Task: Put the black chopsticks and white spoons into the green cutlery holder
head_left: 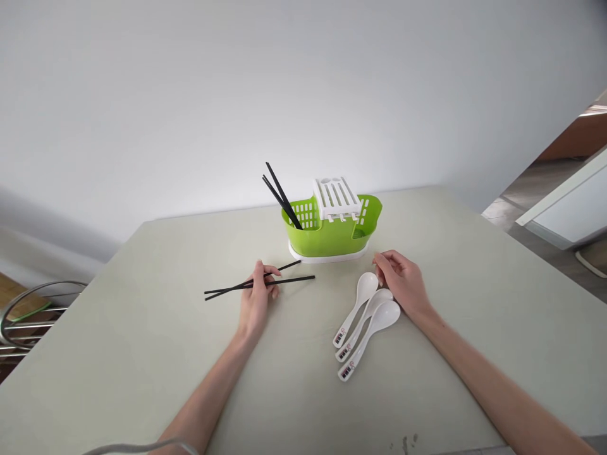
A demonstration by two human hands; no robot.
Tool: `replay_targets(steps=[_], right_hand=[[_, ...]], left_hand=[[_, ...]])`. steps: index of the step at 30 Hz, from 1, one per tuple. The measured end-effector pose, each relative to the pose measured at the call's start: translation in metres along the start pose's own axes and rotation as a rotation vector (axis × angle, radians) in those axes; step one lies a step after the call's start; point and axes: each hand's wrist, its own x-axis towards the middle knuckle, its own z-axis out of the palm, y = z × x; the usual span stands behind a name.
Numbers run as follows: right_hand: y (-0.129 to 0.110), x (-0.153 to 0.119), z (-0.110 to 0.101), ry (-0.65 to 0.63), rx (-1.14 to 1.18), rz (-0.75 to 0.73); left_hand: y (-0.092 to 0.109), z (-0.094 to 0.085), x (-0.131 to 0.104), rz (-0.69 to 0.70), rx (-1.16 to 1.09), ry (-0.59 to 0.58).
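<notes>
Two black chopsticks (229, 289) cross in my left hand (257, 294), which pinches them between thumb and fingers just above the table. Their right ends spread apart in front of the green cutlery basket (327, 241). More black chopsticks (283, 201) lean in the basket's left compartment, their lower ends hidden by its wall. My right hand (401, 278) rests on the table with its fingers curled closed, beside the bowls of three white spoons (374, 322). I see nothing in its fingers. The spoons lie close together, handles toward me.
A white slotted rack (336, 197) with small hooks bridges the basket's middle. The basket stands on a white base tray (327, 258) near the wall (303, 95). Left of the table (142, 347) is a metal rack (31, 322). A grey cable (137, 448) shows at the bottom edge.
</notes>
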Motion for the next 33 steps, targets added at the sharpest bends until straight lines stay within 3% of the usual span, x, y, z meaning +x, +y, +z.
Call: replay_targets(steps=[5,10,16,20,28,33], right_hand=[[-0.002,-0.004,-0.001,0.015,-0.057,-0.056],[-0.009,-0.01,-0.001,-0.021,-0.128,-0.2],[-0.019,-0.02,0.002,-0.146,-0.258,-0.622],[-0.023,-0.027,0.003,-0.295,-0.348,-0.784],[-0.028,-0.036,0.006,-0.46,-0.453,-0.823],[-0.022,-0.038,0.009,-0.49,-0.518,-0.858]], left_hand=[[-0.001,0.011,-0.005,-0.181,-0.412,-0.14],[-0.005,0.017,-0.006,-0.246,-0.575,-0.297],[-0.007,0.023,-0.015,-0.273,-0.519,-0.364],[-0.005,0.025,-0.02,-0.256,-0.472,-0.402],[-0.006,0.029,-0.025,-0.159,-0.413,-0.505],[-0.01,0.031,-0.025,-0.099,-0.338,-0.479]])
